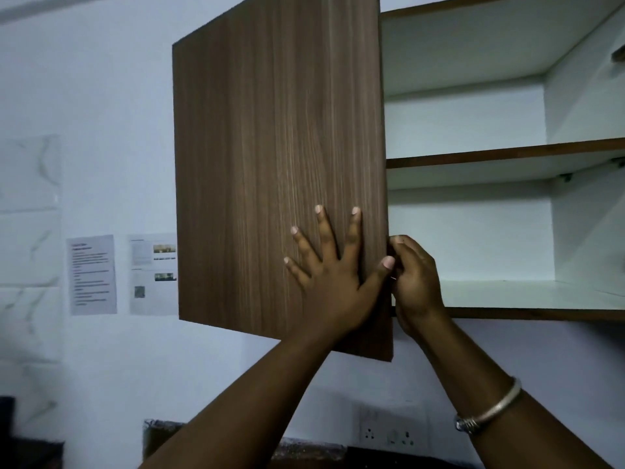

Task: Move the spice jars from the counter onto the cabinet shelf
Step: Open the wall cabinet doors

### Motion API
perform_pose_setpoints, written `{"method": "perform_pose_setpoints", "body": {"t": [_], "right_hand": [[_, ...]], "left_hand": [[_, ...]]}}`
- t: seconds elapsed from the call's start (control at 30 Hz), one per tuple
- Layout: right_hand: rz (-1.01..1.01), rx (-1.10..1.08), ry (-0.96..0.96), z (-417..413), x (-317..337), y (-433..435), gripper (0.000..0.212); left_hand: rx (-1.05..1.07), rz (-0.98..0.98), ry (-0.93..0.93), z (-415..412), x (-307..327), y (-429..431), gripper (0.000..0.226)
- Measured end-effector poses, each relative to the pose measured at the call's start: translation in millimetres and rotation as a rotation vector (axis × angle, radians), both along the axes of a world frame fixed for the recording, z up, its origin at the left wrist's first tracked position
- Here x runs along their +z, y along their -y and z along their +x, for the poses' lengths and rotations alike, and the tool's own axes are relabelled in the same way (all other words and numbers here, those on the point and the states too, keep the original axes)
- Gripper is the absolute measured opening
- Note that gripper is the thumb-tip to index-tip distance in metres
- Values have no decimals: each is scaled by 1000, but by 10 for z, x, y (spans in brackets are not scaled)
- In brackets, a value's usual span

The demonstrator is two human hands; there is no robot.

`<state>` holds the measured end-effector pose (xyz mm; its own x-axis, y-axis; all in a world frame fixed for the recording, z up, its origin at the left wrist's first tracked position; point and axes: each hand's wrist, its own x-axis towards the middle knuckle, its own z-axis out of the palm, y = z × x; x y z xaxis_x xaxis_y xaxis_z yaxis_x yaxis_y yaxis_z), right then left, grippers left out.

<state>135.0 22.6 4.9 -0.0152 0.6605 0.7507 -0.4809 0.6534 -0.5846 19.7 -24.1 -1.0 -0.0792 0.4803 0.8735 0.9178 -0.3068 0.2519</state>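
Note:
A wall cabinet stands open, its brown wood-grain door (270,157) swung out toward me. My left hand (331,282) lies flat on the door's outer face with fingers spread, the thumb hooked at the door's free edge. My right hand (414,282) curls around that same edge from behind. The bottom shelf (527,296) and the middle shelf (507,155) are white inside with brown front edges, and nothing stands on them. No spice jars are in view.
Two printed sheets (93,274) hang on the pale wall left of the door. A wall socket plate (389,434) sits below the cabinet. A strip of dark counter (304,451) shows at the bottom edge. A metal bangle (487,411) circles my right wrist.

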Motion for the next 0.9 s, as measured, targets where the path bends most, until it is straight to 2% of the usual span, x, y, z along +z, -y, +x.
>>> {"method": "perform_pose_setpoints", "body": {"t": [0.1, 0.17, 0.23, 0.33, 0.43, 0.5, 0.53, 0.6, 0.7, 0.77, 0.87, 0.9], "right_hand": [[95, 143, -36, -181, -16, 402, 26], [141, 217, -63, -326, -39, 714, 31], [208, 241, -76, -533, -70, 1003, 32], [311, 242, -139, -902, -89, 1366, 24], [320, 348, -166, -1315, -71, 1668, 44], [329, 395, -129, -1561, -36, 1830, 59], [353, 417, -114, -1703, -21, 1924, 63], [422, 427, -97, -1963, -3, 2100, 63], [492, 269, -98, -2377, -13, 2340, 52], [525, 144, -80, -2651, -36, 2474, 47], [575, -31, 36, -3026, -81, 2609, 52], [606, -84, 71, -3137, -96, 2622, 53]], "left_hand": [[-90, 103, 59, -116, -39, 436, 81], [-168, 141, 100, -231, -56, 716, 78], [-250, 166, 137, -400, -67, 1004, 76], [-371, 142, 204, -651, -25, 1417, 75], [-529, 104, 288, -796, 22, 1827, 83], [-528, 81, 409, -888, 14, 2060, 94], [-529, 67, 507, -965, 16, 2191, 92], [-624, 79, 656, -1178, -34, 2438, 71], [-723, 181, 800, -1602, -17, 2662, 45], [-767, 177, 798, -1928, -9, 2859, 52], [-871, 111, 831, -2324, 72, 3141, 38], [-876, 89, 859, -2454, 88, 3203, 43]]}}
